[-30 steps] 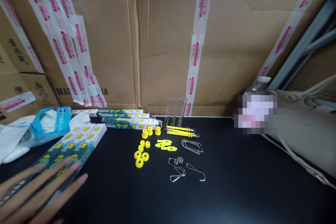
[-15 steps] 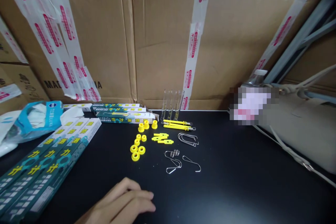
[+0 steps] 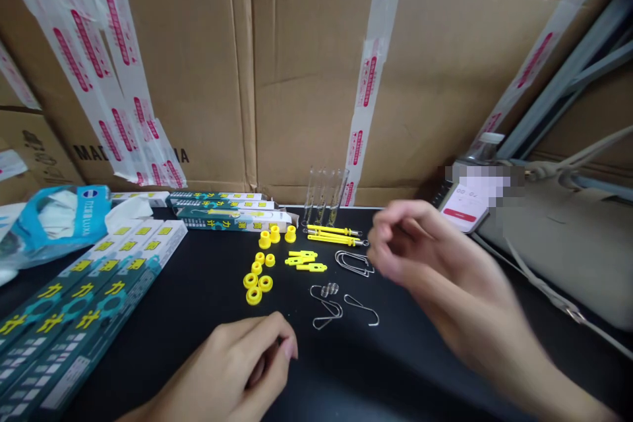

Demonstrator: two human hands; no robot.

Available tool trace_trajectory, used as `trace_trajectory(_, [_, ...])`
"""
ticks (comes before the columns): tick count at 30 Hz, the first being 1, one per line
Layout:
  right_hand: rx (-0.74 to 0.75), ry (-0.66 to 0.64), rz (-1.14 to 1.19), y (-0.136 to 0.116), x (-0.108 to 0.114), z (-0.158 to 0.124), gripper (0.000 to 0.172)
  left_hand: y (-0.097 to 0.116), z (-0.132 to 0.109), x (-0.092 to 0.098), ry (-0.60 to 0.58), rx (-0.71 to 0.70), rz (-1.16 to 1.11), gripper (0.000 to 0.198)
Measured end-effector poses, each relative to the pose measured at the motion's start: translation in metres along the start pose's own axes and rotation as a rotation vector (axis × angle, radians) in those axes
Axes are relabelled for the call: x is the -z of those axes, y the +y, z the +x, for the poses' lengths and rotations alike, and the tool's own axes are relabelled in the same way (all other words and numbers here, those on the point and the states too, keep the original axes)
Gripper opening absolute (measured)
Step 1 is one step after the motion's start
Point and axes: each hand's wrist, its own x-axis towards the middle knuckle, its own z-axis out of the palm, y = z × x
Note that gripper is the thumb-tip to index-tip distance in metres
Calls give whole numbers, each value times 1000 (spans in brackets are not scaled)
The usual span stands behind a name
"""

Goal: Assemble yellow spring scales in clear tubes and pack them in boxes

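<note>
My left hand (image 3: 242, 362) rests on the black table (image 3: 445, 369) near the front edge, its fingers curled in with nothing seen in them. My right hand (image 3: 420, 257) hovers above the table right of the small parts, blurred by motion, fingers bent loosely. Between them lie yellow plastic rings and caps (image 3: 260, 270), yellow rods (image 3: 333, 235), yellow clips (image 3: 304, 262), bent wire hooks (image 3: 341, 306) and a small spring (image 3: 329, 289). Clear tubes (image 3: 324, 198) stand behind them.
Several long green-and-white boxes (image 3: 89, 297) lie at the left, more (image 3: 227, 211) at the back. A blue packet (image 3: 54, 221) sits far left. Taped cardboard (image 3: 306, 66) walls the back. A phone (image 3: 467, 201) and a bottle (image 3: 484, 145) stand at the right.
My left hand moved from the boxes at the left to the table's front middle and curled. My right hand has come in from the right over the parts.
</note>
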Motion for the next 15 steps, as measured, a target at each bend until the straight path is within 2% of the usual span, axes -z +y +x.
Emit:
trace_trajectory(2, [104,44,-218,28,-3,32,14,-6,0,3,24,-13,32,35])
trace_trajectory(3, [136,27,-272,43,-3,42,10,-10,0,6,45,-9,41,38])
trace_trajectory(7, [171,-170,-385,94,3,45,10,-23,-2,14,120,42,-44,45])
trace_trajectory(11, [186,-307,-487,106,13,34,13,-28,-4,11,153,98,-251,49])
trace_trajectory(15, [186,-356,-546,103,15,31,14,-22,-4,7,95,178,-396,50])
